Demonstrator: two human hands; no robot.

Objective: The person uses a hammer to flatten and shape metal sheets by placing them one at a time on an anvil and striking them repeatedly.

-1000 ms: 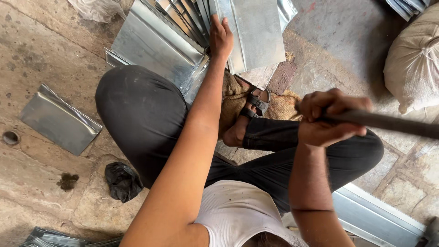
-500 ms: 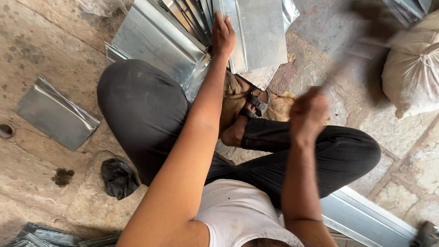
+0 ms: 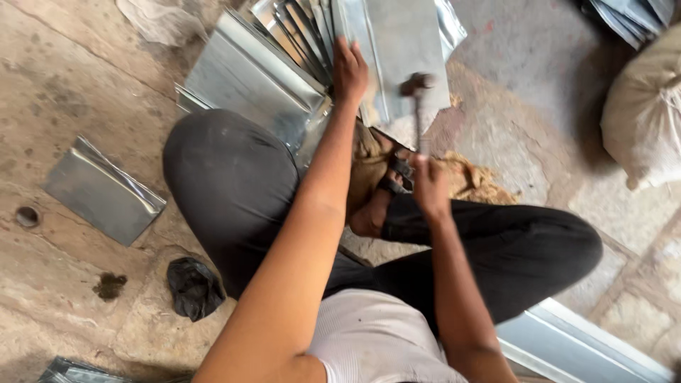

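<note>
Left hand (image 3: 350,69): fingers flat and together, pressing down on the top metal sheet (image 3: 401,50) at about 12 o'clock from the person's knees.
Right hand (image 3: 430,186): fingers wrapped fully round the handle of the hammer (image 3: 418,106).
Hammer: long axis runs roughly 6 to 12 o'clock, head at the far end, over the lower edge of the sheet; motion blur hides whether it touches.
Metal sheet: grey, shiny, long axis pointing toward 12 o'clock, lying on a stack of folded sheets (image 3: 255,78).
Floor (image 3: 64,71): stone; a single folded sheet (image 3: 103,191) at 9 o'clock, a black rag (image 3: 193,287) at 7 o'clock, a sack (image 3: 649,113) at 3 o'clock.
</note>
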